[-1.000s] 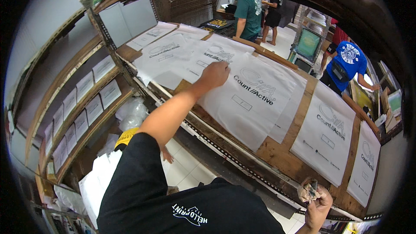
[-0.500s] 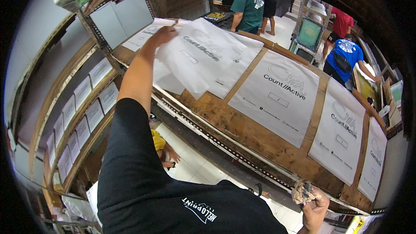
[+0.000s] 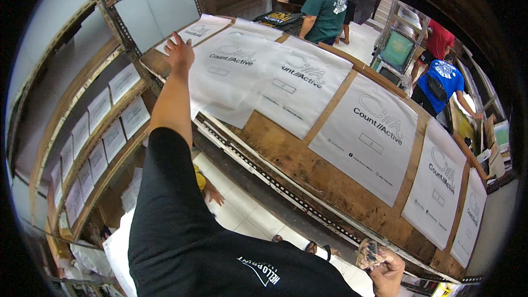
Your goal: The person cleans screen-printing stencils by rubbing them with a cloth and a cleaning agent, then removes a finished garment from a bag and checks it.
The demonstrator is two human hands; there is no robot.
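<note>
My left hand is open at the far left of a long wooden board, fingers spread, and holds nothing. It is over the near edge of a small-looking white printed sheet. Just right of that hand, a thin white printed sheet lies on the board and partly overlaps another printed sheet. Low on the right, my right hand grips a crumpled, stained beige rag in front of the board's near edge.
More printed sheets lie in a row along the wooden board. On the left, curved-looking shelves carry several sheets. Beyond the board are people in green, red and blue shirts, near a rack. Another person's hand shows below the board.
The thin sheet that my left hand held up by its corner now lies on the board, let go. That hand has moved left and its fingers have spread. My right hand still holds the rag.
</note>
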